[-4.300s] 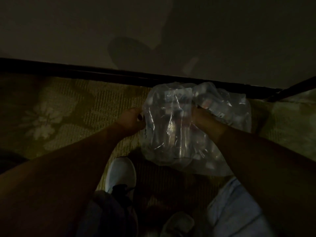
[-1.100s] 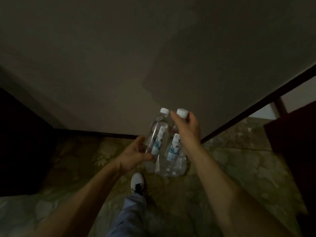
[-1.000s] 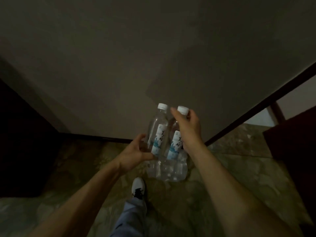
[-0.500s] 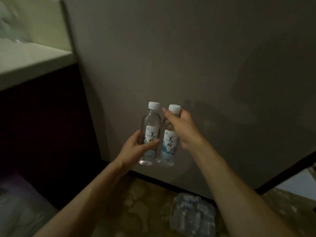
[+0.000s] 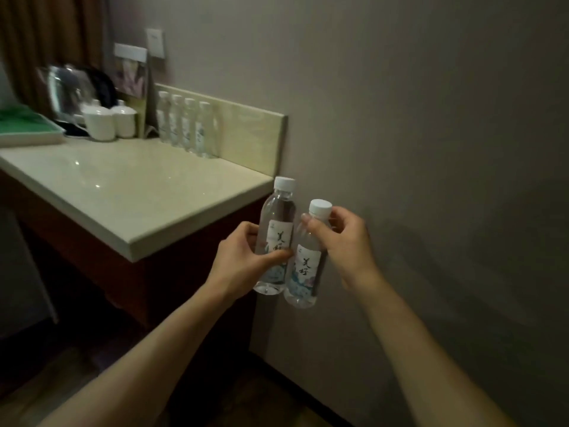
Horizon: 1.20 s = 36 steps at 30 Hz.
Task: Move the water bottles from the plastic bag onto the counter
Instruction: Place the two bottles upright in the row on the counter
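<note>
Currently, I am viewing the pale bench (image 5: pixel 129 192) extending from the left, with its near right corner beside the held bottles. At its rear, four water bottles (image 5: pixel 184 126) are standing in a row against the backsplash, with two white lidded cups (image 5: pixel 109 121) and a kettle (image 5: pixel 66 94) to their left. I am seeing the left hand (image 5: pixel 240 266) wrapping clamped fingers around the body of the left bottle (image 5: pixel 275 235). The right hand (image 5: pixel 341 241) is pinching the right bottle (image 5: pixel 304 260) at its neck. Both bottles are hanging upright, side by side, touching, in the air off the bench edge.
</note>
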### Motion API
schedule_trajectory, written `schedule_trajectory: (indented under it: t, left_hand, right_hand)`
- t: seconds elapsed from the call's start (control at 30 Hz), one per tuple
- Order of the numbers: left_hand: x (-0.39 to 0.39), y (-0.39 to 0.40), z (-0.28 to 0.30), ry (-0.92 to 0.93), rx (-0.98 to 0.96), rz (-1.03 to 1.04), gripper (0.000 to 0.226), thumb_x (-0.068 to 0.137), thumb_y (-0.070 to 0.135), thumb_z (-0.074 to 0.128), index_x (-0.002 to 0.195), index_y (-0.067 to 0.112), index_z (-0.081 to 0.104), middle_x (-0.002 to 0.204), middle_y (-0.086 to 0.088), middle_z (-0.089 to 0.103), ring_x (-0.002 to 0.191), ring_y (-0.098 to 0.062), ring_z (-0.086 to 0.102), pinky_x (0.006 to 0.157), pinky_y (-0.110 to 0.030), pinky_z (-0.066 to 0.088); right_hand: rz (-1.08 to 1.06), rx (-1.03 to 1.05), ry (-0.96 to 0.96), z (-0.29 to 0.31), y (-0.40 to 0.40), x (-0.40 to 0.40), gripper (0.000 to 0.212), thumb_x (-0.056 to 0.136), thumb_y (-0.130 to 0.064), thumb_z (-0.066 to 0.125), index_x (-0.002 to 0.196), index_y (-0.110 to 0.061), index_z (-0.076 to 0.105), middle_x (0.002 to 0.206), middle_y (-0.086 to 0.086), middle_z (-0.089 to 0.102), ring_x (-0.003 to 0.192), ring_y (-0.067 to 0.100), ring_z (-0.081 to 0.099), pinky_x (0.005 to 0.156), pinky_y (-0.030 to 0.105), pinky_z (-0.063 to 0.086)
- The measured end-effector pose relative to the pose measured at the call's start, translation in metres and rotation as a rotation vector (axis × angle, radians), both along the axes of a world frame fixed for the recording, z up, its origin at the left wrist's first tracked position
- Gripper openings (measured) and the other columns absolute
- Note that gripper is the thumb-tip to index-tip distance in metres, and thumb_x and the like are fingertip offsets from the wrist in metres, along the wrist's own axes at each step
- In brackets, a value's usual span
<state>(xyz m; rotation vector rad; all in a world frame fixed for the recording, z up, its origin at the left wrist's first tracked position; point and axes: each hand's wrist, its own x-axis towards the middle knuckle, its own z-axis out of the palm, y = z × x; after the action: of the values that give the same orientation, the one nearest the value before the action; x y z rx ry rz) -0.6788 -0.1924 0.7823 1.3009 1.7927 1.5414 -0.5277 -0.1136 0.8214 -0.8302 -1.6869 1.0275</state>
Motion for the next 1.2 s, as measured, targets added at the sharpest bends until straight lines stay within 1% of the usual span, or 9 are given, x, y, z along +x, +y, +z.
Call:
schedule_trajectory:
  t: [0.17, 0.33, 0.43, 0.6, 0.77, 0.87, 0.97, 1.1, 1.2]
  left_hand:
    - [-0.084, -0.016, 0.024, 0.062, 0.029, 0.008, 0.054, 0.061, 0.04, 0.09, 0.101, 0.021, 0.057, 0.095, 0.003, 0.074, 0.085, -0.009, 0.072, 0.076, -0.037, 0.062]
    - [-0.141, -0.028, 0.034, 0.053, 0.069, 0.063, 0.054, 0.064, 0.038, 0.088, 0.104, 0.021, 0.057, 0.097, -0.002, 0.074, 0.086, -0.015, 0.073, 0.073, -0.041, 0.063]
    - [-0.169, -0.028, 0.031, 0.039, 0.081, 0.112, 0.054, 0.066, 0.034, 0.088, 0.108, 0.019, 0.058, 0.097, -0.003, 0.075, 0.085, -0.015, 0.073, 0.074, -0.043, 0.062]
    - [-0.205, -0.017, 0.023, -0.008, 0.096, 0.173, 0.054, 0.067, 0.03, 0.088, 0.108, 0.018, 0.055, 0.097, -0.002, 0.074, 0.087, -0.015, 0.072, 0.078, -0.043, 0.061]
    - [-0.226, 0.005, 0.012, -0.055, 0.092, 0.182, 0.058, 0.068, 0.026, 0.088, 0.112, 0.017, 0.052, 0.101, -0.004, 0.071, 0.09, -0.017, 0.07, 0.077, -0.044, 0.061]
    - [-0.237, 0.026, 0.01, -0.077, 0.09, 0.17, 0.058, 0.07, 0.027, 0.086, 0.116, 0.018, 0.051, 0.106, -0.005, 0.069, 0.093, -0.017, 0.069, 0.079, -0.041, 0.061]
    - [-0.249, 0.053, 0.01, -0.044, 0.06, 0.153, 0.06, 0.072, 0.03, 0.085, 0.12, 0.019, 0.05, 0.11, -0.001, 0.066, 0.098, -0.015, 0.066, 0.083, -0.039, 0.059]
    - [-0.266, 0.092, 0.013, 0.007, 0.019, 0.103, 0.061, 0.078, 0.03, 0.08, 0.126, 0.019, 0.045, 0.117, 0.001, 0.062, 0.101, -0.011, 0.062, 0.077, -0.023, 0.054]
    - [-0.278, 0.12, 0.013, 0.047, -0.007, 0.084, 0.061, 0.081, 0.03, 0.078, 0.129, 0.019, 0.042, 0.121, 0.002, 0.06, 0.099, -0.009, 0.061, 0.071, -0.018, 0.052]
  right_hand:
    - [0.024, 0.019, 0.09, 0.014, -0.01, -0.084, 0.024, 0.08, -0.031, 0.077, 0.098, -0.016, 0.071, 0.093, 0.001, 0.075, 0.091, 0.019, 0.071, 0.082, 0.044, 0.059]
    - [0.086, 0.025, 0.155, 0.029, -0.018, -0.147, 0.017, 0.082, -0.024, 0.076, 0.098, -0.018, 0.07, 0.096, 0.003, 0.074, 0.092, 0.017, 0.069, 0.078, 0.031, 0.057]
    - [0.136, 0.017, 0.185, 0.036, -0.018, -0.178, 0.013, 0.083, -0.023, 0.075, 0.094, -0.021, 0.069, 0.099, 0.006, 0.073, 0.097, 0.021, 0.067, 0.079, 0.031, 0.054]
    - [0.238, -0.031, 0.23, 0.034, -0.006, -0.22, 0.011, 0.084, -0.021, 0.074, 0.093, -0.021, 0.068, 0.09, -0.003, 0.069, 0.085, 0.01, 0.064, 0.068, 0.021, 0.048]
    - [0.212, -0.036, 0.253, 0.022, 0.02, -0.252, 0.013, 0.079, -0.029, 0.077, 0.089, -0.024, 0.07, 0.094, 0.002, 0.072, 0.098, 0.028, 0.066, 0.084, 0.044, 0.055]
    - [0.224, -0.011, 0.259, 0.022, 0.041, -0.266, 0.01, 0.083, -0.024, 0.075, 0.089, -0.022, 0.068, 0.091, 0.003, 0.072, 0.092, 0.025, 0.067, 0.084, 0.045, 0.055]
    - [0.188, 0.004, 0.251, 0.021, 0.065, -0.279, 0.016, 0.084, -0.029, 0.074, 0.096, -0.022, 0.066, 0.098, 0.005, 0.071, 0.095, 0.025, 0.067, 0.083, 0.043, 0.057]
    - [0.154, 0.001, 0.225, 0.019, 0.103, -0.295, 0.026, 0.086, -0.039, 0.069, 0.106, -0.023, 0.064, 0.106, 0.002, 0.07, 0.104, 0.024, 0.066, 0.09, 0.051, 0.055]
    - [0.129, 0.04, 0.176, 0.017, 0.131, -0.307, 0.029, 0.09, -0.039, 0.064, 0.112, -0.019, 0.062, 0.109, 0.0, 0.069, 0.106, 0.019, 0.064, 0.092, 0.049, 0.054]
